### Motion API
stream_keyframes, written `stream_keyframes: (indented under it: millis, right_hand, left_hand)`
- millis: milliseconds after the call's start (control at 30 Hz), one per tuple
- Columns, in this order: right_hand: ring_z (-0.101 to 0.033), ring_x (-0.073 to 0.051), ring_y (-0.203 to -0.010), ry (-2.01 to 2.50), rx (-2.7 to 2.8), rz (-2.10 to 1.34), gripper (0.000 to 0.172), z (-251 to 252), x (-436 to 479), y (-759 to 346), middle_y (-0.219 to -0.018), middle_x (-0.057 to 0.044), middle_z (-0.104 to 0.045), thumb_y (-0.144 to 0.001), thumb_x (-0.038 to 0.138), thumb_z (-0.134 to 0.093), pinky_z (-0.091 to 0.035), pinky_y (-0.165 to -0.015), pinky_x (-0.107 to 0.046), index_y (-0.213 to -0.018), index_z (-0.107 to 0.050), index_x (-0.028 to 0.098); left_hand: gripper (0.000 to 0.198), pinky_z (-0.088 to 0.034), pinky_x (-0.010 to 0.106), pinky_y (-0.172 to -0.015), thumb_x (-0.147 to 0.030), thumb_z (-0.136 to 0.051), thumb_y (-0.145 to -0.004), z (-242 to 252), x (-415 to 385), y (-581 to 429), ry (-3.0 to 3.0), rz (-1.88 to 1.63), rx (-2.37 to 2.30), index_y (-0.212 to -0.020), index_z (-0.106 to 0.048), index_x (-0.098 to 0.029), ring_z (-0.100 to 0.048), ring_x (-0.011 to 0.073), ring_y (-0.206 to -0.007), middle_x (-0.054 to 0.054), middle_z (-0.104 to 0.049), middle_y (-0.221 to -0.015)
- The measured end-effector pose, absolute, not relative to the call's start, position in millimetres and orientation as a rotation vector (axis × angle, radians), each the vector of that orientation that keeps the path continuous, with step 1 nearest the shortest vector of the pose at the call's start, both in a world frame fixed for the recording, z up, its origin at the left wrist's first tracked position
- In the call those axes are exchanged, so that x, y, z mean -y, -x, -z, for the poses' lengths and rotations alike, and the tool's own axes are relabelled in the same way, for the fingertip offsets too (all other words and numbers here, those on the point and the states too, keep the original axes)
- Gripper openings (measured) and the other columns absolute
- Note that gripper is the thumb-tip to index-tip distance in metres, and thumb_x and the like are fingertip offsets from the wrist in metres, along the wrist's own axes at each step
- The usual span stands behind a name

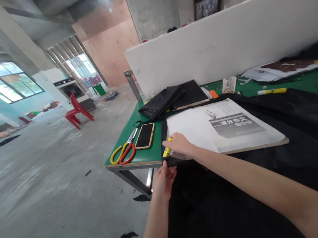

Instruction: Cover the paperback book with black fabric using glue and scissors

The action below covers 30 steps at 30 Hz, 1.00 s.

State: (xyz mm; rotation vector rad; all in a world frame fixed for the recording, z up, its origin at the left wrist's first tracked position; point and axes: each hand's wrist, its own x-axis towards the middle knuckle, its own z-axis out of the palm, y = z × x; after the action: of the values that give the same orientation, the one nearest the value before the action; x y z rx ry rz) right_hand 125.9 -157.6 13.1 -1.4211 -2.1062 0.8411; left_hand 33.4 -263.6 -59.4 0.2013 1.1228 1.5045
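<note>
My right hand (178, 144) is closed around a yellow glue stick (167, 151), its lower end against the black fabric near the left edge of a white printed board (189, 124). Just below, my left hand (165, 177) pinches the edge of the black fabric (179, 161) at the table's front edge. The fabric runs under the board and hangs down in front of me. To the left lie a phone (145, 136) and scissors (126, 149) with one yellow and one red handle.
Black folded material (162, 102) lies behind the board on the green table (131, 129). A clear plastic container (229, 84) and another yellow glue stick (272, 91) are farther back. A long white panel (225, 42) stands along the far side. A red chair (77, 110) is on the floor.
</note>
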Motion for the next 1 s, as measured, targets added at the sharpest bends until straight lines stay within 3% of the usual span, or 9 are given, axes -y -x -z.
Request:
stream_keyframes:
  millis: [267,500,667,867,1000]
  right_hand:
    - [-0.051,-0.013,-0.058,1.284,2.240,-0.568,0.023,-21.8,164.7,-121.8,-0.062,-0.003,-0.060,-0.069,0.039,-0.055,-0.027,-0.051,-0.024,-0.062,-0.058,0.018]
    - [-0.055,-0.019,-0.069,1.215,2.239,-0.486,0.018,-26.9,169.4,-117.7,-0.065,-0.005,-0.060,-0.068,0.036,-0.057,-0.032,-0.061,-0.027,-0.063,-0.058,0.018]
    - [-0.052,-0.017,-0.064,1.268,2.008,-0.630,0.023,-27.7,156.8,-125.0,-0.058,-0.003,-0.055,-0.066,0.036,-0.060,-0.033,-0.059,-0.027,-0.056,-0.050,0.018]
    - [-0.046,-0.011,-0.049,1.337,1.556,-0.992,0.035,-50.1,108.5,-169.4,-0.058,-0.003,-0.052,-0.088,0.040,-0.030,-0.035,-0.046,-0.023,-0.071,-0.049,0.016]
    - [-0.058,-0.010,-0.064,1.250,1.412,-1.145,0.025,-61.6,87.0,-222.0,-0.075,-0.005,-0.061,-0.089,0.033,-0.035,-0.047,-0.058,-0.021,-0.083,-0.053,0.017]
  left_hand:
    - [0.021,-0.053,0.023,-0.069,-0.028,-0.068,-0.077,54.4,266.5,-33.6,-0.237,-1.529,-1.124,-0.068,-0.057,-0.013,-0.066,0.0117,-0.063,0.002,-0.066,-0.062]
    - [0.024,-0.053,0.023,-0.069,-0.030,-0.074,-0.070,54.6,265.7,-34.6,-0.272,-1.542,-1.130,-0.069,-0.057,-0.013,-0.067,0.0121,-0.063,0.002,-0.066,-0.062]
    - [0.026,-0.054,0.023,-0.070,-0.032,-0.075,-0.069,57.3,265.3,-35.4,-0.281,-1.536,-1.149,-0.070,-0.057,-0.014,-0.067,0.0117,-0.064,0.002,-0.067,-0.063]
    - [0.032,-0.054,0.025,-0.069,-0.039,-0.077,-0.064,57.3,268.1,-30.8,-0.334,-1.496,-1.164,-0.070,-0.058,-0.014,-0.068,0.0160,-0.069,0.004,-0.067,-0.065]
    - [0.041,-0.054,0.030,-0.068,-0.049,-0.071,-0.067,50.0,279.0,-18.2,-0.462,-1.466,-1.306,-0.081,-0.064,-0.011,-0.068,0.0211,-0.071,0.010,-0.069,-0.077]
